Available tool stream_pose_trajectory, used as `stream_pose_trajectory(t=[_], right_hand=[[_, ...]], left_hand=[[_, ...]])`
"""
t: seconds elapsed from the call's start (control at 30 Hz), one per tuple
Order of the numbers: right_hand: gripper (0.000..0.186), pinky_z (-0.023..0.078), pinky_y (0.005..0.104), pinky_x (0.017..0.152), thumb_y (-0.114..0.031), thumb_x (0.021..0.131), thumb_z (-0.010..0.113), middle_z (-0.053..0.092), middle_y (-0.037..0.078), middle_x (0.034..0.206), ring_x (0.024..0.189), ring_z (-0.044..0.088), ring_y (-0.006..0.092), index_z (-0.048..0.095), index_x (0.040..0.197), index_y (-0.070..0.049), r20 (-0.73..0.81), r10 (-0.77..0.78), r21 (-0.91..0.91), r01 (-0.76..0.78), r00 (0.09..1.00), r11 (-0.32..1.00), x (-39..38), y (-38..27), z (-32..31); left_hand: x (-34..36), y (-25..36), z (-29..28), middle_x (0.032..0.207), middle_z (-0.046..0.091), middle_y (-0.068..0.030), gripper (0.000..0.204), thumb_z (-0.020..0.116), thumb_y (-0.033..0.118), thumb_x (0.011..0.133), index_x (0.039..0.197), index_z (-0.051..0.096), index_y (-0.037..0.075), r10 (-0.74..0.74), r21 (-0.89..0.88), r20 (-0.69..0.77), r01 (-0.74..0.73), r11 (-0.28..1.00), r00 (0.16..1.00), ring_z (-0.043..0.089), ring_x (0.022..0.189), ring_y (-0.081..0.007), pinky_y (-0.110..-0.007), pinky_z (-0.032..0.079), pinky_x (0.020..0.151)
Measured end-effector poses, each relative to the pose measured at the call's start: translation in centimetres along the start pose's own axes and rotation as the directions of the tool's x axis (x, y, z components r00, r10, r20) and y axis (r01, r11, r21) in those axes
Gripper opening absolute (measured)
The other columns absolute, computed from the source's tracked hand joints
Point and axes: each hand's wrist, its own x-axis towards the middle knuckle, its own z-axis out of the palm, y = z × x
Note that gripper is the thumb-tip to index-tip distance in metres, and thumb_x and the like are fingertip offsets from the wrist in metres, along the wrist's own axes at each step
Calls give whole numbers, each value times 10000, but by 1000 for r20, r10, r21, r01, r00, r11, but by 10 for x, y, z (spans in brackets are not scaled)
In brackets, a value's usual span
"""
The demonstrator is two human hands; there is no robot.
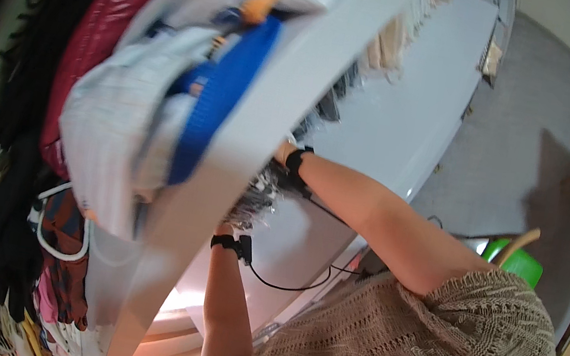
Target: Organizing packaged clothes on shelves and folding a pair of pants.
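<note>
Both my arms reach under a white shelf board (259, 106) to the lower white surface. Between my hands lies a bundle of grey and white items in crinkled clear plastic (254, 203), partly covered by the board. My left hand (224, 230) is at the bundle's near end, and my right hand (283, 152) is at its far end. The board's edge hides the fingers of both hands, so their grip does not show. Each wrist wears a black strap; a black cable (289, 288) runs from the left one.
Folded clothes lie on the board, including a white and blue garment (128, 122) and a dark red shiny jacket (113, 36). A white hanger (61, 254) hangs at the left. More bagged packs (390, 45) line the lower surface. A green bin (523, 265) stands right.
</note>
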Motion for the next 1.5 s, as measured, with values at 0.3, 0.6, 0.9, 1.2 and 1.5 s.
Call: stream_pose_trajectory(t=[0.3,0.6,0.9,1.2,1.5], right_hand=[[235,453,444,812,-91,888,417,587,275,998,951,562,398,502,1044,62,-324,-322,-727,-16,890,687,-35,3,-25],[477,359,476,849,-351,965,284,575,267,998,974,481,453,543,994,49,-671,-250,-369,-22,698,929,-65,18,39],[429,405,455,883,-308,947,356,529,293,1129,1027,505,438,499,1149,43,-672,-158,-209,19,724,978,-44,17,-3],[561,345,469,975,-389,894,479,391,302,1294,1181,396,439,429,1272,23,-839,-190,-364,-267,509,892,-124,23,96],[813,259,517,1026,-464,855,504,267,400,1317,1199,299,555,196,1372,82,-729,144,-228,-435,669,871,-65,53,118]], left_hand=[[48,-42,5,1353,401,-121,459,363,292,965,1363,339,67,-21,-31,45,23,999,999,427,1179,-268,-394,369,1009],[50,-64,-28,1359,395,-119,465,365,298,964,1366,334,67,-130,-71,67,134,988,989,426,1182,-270,-396,365,1013],[75,-86,-4,1365,390,-118,471,367,304,964,1369,329,68,-207,-153,192,237,959,959,424,1185,-273,-397,361,1017],[90,-110,-8,1371,385,-116,477,369,310,963,1372,325,68,-269,-159,269,318,935,925,422,1189,-275,-398,357,1021],[113,-85,-42,1377,380,-114,484,372,316,963,1375,320,69,-296,-103,268,333,937,917,420,1192,-277,-399,353,1025]])
